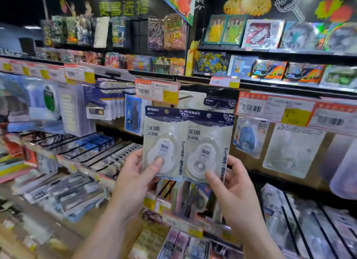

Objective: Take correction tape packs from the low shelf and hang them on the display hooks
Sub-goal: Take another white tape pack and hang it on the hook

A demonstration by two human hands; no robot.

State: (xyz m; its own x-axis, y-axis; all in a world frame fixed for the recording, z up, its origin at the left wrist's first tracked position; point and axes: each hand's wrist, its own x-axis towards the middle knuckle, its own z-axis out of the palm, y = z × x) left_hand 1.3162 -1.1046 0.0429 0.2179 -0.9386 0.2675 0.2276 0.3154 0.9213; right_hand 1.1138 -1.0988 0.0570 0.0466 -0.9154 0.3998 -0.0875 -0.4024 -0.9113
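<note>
Two correction tape packs with dark blue headers and white dispensers are held up side by side before the display. My left hand [135, 173] pinches the left pack [164, 142] at its lower edge, thumb on the dispenser. My right hand [229, 183] pinches the right pack [209, 146] at its bottom, thumb on the front. Behind and above the packs a display hook [215, 105] sticks out with a same-style dark blue pack [220, 102] hanging on it. A red and yellow price tag [156, 91] hangs just above the left pack.
Hooks to the left carry blue and white stationery packs [104, 104]. To the right hang other tape packs [249, 137] under price tags [274, 109]. Wire-divided lower shelves [92, 154] hold pens and refills. Card boxes [260, 34] fill the upper shelves.
</note>
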